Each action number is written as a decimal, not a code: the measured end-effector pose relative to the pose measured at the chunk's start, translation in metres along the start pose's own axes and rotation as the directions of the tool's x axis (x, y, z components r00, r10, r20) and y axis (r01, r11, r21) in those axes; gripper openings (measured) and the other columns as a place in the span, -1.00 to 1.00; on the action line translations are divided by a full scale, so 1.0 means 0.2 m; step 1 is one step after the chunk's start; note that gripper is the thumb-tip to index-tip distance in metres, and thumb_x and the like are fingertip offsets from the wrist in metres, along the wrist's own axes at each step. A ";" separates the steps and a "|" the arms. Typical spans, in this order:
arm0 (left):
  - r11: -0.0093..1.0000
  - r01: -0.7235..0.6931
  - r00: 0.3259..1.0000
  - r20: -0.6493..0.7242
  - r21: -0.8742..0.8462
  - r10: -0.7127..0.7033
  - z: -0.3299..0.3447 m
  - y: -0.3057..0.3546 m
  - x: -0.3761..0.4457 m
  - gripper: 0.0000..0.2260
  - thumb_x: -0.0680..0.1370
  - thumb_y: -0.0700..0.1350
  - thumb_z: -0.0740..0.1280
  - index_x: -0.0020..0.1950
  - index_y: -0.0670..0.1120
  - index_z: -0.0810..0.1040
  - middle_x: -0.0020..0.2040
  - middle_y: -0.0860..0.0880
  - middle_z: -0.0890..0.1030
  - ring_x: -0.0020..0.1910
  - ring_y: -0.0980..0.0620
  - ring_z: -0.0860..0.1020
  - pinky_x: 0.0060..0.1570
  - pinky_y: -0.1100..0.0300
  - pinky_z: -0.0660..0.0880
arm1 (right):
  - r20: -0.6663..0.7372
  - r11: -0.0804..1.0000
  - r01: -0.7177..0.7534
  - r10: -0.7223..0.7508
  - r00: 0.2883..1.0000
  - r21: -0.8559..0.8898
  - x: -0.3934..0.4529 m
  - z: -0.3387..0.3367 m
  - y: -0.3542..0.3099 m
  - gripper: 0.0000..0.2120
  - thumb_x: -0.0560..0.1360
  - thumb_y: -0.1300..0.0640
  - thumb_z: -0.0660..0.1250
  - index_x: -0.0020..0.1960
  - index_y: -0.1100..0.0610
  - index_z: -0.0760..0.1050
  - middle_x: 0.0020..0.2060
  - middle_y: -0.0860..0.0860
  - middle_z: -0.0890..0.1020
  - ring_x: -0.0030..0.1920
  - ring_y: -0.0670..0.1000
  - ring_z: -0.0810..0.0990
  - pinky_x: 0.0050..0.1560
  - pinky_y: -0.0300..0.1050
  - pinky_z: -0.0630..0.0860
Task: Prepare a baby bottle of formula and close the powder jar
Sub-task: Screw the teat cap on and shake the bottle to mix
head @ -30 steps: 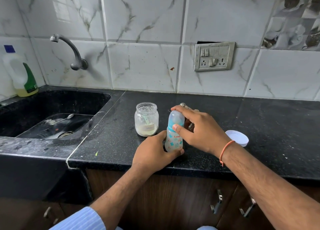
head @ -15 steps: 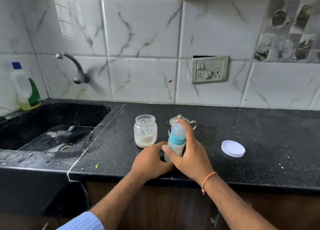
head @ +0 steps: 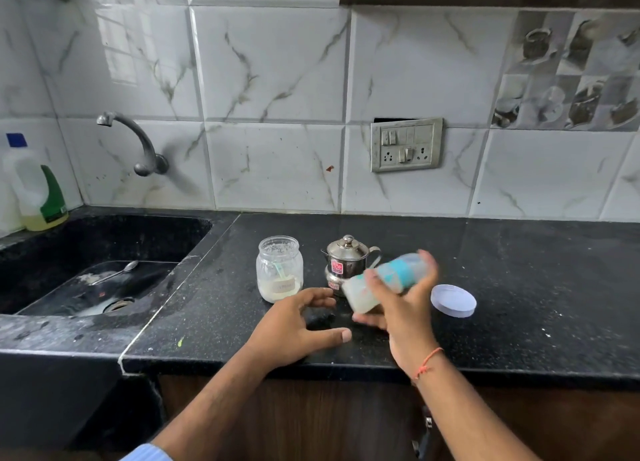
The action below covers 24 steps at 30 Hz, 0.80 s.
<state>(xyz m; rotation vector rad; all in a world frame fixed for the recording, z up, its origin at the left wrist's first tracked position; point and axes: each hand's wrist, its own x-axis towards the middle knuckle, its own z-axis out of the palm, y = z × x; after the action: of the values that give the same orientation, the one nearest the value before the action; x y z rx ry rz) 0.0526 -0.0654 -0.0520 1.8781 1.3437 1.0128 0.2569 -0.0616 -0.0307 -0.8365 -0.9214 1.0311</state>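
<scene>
The baby bottle [head: 379, 282] is held up off the black granite counter [head: 519, 287] in the right hand [head: 403, 304], tipped way over on its side with the teal collar end pointing right and the milky base pointing left. It's pretty motion-blurred, so the nipple end can't really be made out. The fingers are wrapped round the bottle's middle, a proper grip. An orange thread [head: 426, 363] is tied around that wrist.

The left hand [head: 298, 325] is spread wide just above the counter's near edge, thumb stuck out to the right, nothing held in it.

The powder jar [head: 280, 269], clear glass, is parked upright left of the bottle, lid off, with a layer of pale powder in the bottom and a little scoop leaning inside. Its white lid [head: 453, 301] is lying flat on the counter well off to the right, past the right hand. Between jar and bottle, a bit further back, a small steel pot [head: 346, 261] with a knobbed lid and a red sticker can be seen.

Far left, a dark sink [head: 104, 242] is sunk into the counter with a spoon [head: 116, 272] lying in it, a wall tap [head: 138, 141] above, and a detergent bottle [head: 33, 186] at the corner. A switchboard [head: 406, 145] is set into the marble-look tiles.
</scene>
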 end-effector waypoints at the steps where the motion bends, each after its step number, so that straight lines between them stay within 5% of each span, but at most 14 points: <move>1: 1.000 -0.009 1.000 -0.012 -0.008 0.009 0.00 0.00 -0.01 -0.24 0.32 0.32 0.71 0.46 0.17 0.59 0.26 0.29 0.72 0.27 0.32 0.66 0.46 -0.02 0.56 | 0.108 0.998 -0.007 0.014 0.994 -0.058 -0.01 0.00 -0.01 -0.16 0.49 0.26 0.60 0.48 -0.32 0.23 0.34 0.07 0.52 0.11 0.17 0.75 -0.24 0.32 0.71; 2: 1.000 -0.019 1.000 -0.022 -0.009 0.019 0.01 0.00 -0.01 -0.22 0.29 0.37 0.70 0.45 0.18 0.59 0.26 0.31 0.72 0.31 0.33 0.63 0.50 -0.01 0.53 | 0.145 0.996 0.011 0.001 0.990 -0.085 -0.01 0.01 -0.01 -0.17 0.48 0.26 0.60 0.48 -0.31 0.26 0.32 0.05 0.53 0.10 0.15 0.75 -0.24 0.31 0.71; 6: 0.999 -0.032 0.999 -0.036 0.011 0.032 0.02 0.00 -0.02 -0.12 0.24 0.50 0.64 0.49 0.22 0.54 0.26 0.36 0.69 0.35 0.35 0.59 0.52 0.02 0.49 | -0.152 0.975 -0.015 0.050 0.987 0.222 0.05 -0.01 -0.02 -0.32 0.53 0.16 0.57 0.41 -0.20 0.23 0.28 0.16 0.56 0.05 0.22 0.75 -0.29 0.21 0.71; 9: 0.999 -0.045 0.998 -0.046 0.028 0.046 0.03 0.01 -0.03 -0.18 0.26 0.43 0.67 0.46 0.22 0.57 0.26 0.35 0.69 0.32 0.36 0.60 0.48 0.01 0.53 | 0.089 0.999 -0.027 0.030 0.996 -0.040 0.03 0.03 0.03 -0.23 0.43 0.17 0.66 0.42 -0.25 0.31 0.33 0.17 0.55 0.13 0.25 0.74 -0.17 0.32 0.72; 13: 0.997 -0.055 0.997 -0.043 0.051 0.057 0.03 0.01 -0.04 -0.17 0.27 0.43 0.67 0.48 0.24 0.54 0.27 0.37 0.67 0.07 0.43 0.61 0.35 0.03 0.59 | -0.137 0.985 -0.037 0.061 0.989 0.170 0.06 0.00 0.02 -0.29 0.49 0.13 0.61 0.42 -0.22 0.26 0.27 0.14 0.57 0.13 0.28 0.73 -0.19 0.28 0.72; 17: 0.995 -0.056 0.996 -0.058 0.082 0.061 0.03 0.01 -0.04 -0.13 0.25 0.47 0.65 0.49 0.23 0.54 0.27 0.35 0.67 0.30 0.35 0.59 0.44 0.06 0.55 | 0.100 0.999 -0.031 0.035 0.994 -0.040 0.03 0.04 0.04 -0.24 0.40 0.16 0.69 0.40 -0.24 0.36 0.33 0.12 0.53 0.25 0.26 0.67 -0.05 0.30 0.73; 21: 0.996 -0.053 0.997 -0.055 0.077 0.058 0.03 0.01 -0.04 -0.14 0.26 0.47 0.65 0.49 0.26 0.52 0.28 0.38 0.65 0.28 0.20 0.56 0.40 -0.06 0.58 | -0.167 0.970 -0.047 0.089 0.982 0.240 0.09 0.01 0.03 -0.27 0.48 0.13 0.63 0.44 -0.15 0.25 0.34 0.12 0.53 0.26 0.24 0.67 -0.15 0.31 0.72; 24: 0.995 -0.048 0.996 -0.069 0.087 0.054 0.03 0.01 -0.04 -0.15 0.25 0.45 0.66 0.48 0.23 0.54 0.27 0.36 0.66 0.27 0.34 0.60 0.43 0.02 0.56 | 0.058 0.998 -0.057 0.056 0.997 0.006 0.05 0.05 0.05 -0.28 0.44 0.17 0.66 0.40 -0.21 0.35 0.34 0.11 0.54 0.24 0.21 0.69 -0.07 0.27 0.73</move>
<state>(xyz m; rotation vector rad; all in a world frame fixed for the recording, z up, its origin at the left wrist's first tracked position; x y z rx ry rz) 0.0571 -0.0743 -0.0556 1.9648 1.4061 1.0723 0.2477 -0.0483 -0.0340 -0.8336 -0.9463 1.1121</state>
